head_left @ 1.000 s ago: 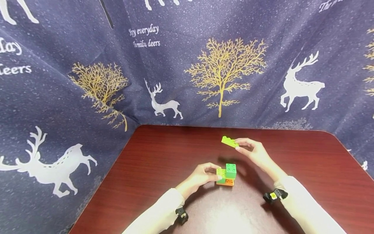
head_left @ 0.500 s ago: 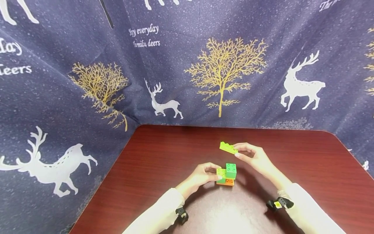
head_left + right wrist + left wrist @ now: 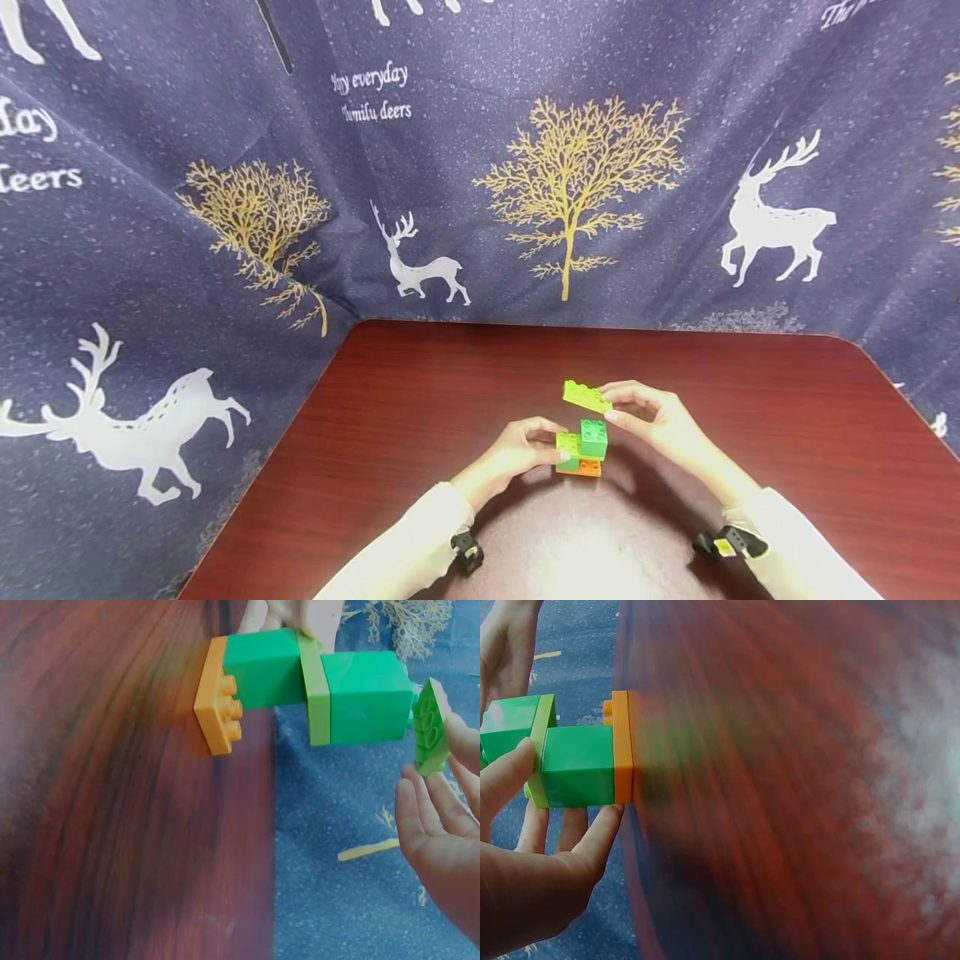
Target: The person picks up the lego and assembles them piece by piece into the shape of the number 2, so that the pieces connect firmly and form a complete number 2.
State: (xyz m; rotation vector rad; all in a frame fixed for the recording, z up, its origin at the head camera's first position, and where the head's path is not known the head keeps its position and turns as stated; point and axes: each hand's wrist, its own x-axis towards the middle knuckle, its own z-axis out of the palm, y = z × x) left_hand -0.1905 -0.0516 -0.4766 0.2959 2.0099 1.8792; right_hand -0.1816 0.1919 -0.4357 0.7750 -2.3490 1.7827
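Observation:
A stack of toy building bricks stands on the table: an orange plate [image 3: 213, 701] at the bottom, a green brick [image 3: 579, 765] on it, a lime plate [image 3: 317, 712] above, and a second green brick [image 3: 593, 437] on top at the right. My left hand [image 3: 517, 454] grips the stack from the left, thumb and fingers on the lime plate and lower green brick. My right hand [image 3: 660, 421] pinches a loose lime plate [image 3: 587, 397] by its right end. That plate is held just above the top green brick, slightly tilted, its hollow underside facing the brick's studs in the right wrist view.
The reddish-brown wooden table [image 3: 420, 392] extends around the bricks, with a bright glare near its front. Behind and to the left hangs a dark blue cloth [image 3: 480, 167] printed with white deer and golden trees. Black wrist cameras sit on both sleeves.
My right hand has brought the loose lime plate down and toward me, from behind the stack to just above the top green brick. My left hand and the stack have stayed put.

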